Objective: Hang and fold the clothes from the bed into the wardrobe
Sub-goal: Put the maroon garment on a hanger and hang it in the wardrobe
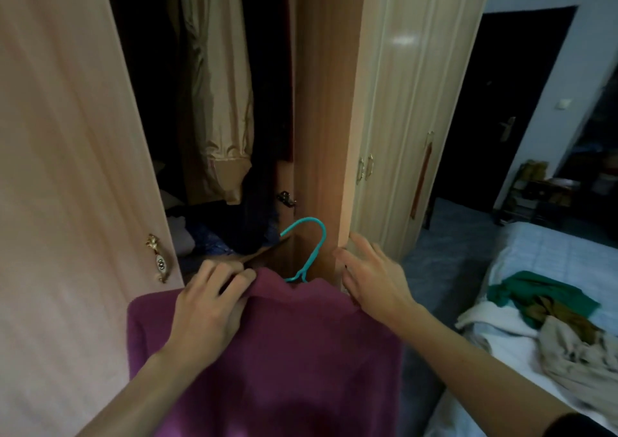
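Observation:
A purple garment (277, 343) hangs on a teal hanger (309, 249) in front of the open wardrobe (324, 118). Only the hanger's hook shows above the collar. My left hand (209, 306) pinches the garment's left shoulder near the collar. My right hand (371, 276) has its fingers spread and straight at the garment's right shoulder, touching the cloth with the heel of the hand. On the bed (548, 262) at the right lie a green garment (535, 289), a brown one (561, 313), a white one (491, 323) and a beige one (575, 353).
The left wardrobe door (67, 169) stands open with a gold handle (157, 256). Inside hang a beige jacket (217, 85) and dark clothes, with folded items (207, 232) on the shelf. Closed cream doors (401, 118) stand to the right, a dark doorway (501, 112) beyond.

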The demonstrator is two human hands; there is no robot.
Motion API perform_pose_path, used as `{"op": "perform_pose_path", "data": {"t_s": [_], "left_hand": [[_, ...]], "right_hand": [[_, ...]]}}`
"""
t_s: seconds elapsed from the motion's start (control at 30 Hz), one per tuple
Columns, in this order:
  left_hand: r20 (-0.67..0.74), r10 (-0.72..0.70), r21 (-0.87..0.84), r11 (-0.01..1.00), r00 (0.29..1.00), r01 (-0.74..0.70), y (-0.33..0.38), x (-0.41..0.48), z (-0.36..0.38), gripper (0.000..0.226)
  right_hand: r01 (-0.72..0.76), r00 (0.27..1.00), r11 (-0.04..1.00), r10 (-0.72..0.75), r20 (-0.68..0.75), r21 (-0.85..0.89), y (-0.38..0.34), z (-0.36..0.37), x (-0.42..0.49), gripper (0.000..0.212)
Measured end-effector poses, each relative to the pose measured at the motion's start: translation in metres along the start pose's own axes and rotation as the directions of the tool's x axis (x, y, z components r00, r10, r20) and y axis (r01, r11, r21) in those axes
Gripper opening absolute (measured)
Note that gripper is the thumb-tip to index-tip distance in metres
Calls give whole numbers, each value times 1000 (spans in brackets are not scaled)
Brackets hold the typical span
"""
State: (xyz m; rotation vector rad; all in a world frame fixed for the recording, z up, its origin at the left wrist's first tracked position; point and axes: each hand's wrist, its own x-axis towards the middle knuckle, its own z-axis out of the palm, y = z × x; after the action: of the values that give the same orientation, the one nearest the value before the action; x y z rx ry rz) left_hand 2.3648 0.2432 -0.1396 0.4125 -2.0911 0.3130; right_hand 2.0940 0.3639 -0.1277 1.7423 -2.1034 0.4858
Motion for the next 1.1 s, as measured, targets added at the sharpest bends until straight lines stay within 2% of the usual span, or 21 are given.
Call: {"op": "perform_pose_path", "data": {"t_s": [0.13,0.3,0.5,0.87,1.1], "left_hand": [[4,11,-54,998,1000,-11,14,16,20,21],[20,14,-87,996,1000,-12,32,37,43,21],[69,12,-122,993,998,-3,44,52,67,23],[41,51,-109,993,998,-46,49,94,92,22],[33,91,-51,995,995,-89,56,110,102,20]], "right_hand": [[-137,990,991,137,-17,2,31,-6,-8,36],[-286,958,957,286,17,43,64,-9,-9,55],[-229,972,972,232,-49,49,94,-20,-7,82],[-232,972,973,231,-40,-17,141,-29,39,82],[-252,965,966,256,-58,60,158,-26,57,81]]}}
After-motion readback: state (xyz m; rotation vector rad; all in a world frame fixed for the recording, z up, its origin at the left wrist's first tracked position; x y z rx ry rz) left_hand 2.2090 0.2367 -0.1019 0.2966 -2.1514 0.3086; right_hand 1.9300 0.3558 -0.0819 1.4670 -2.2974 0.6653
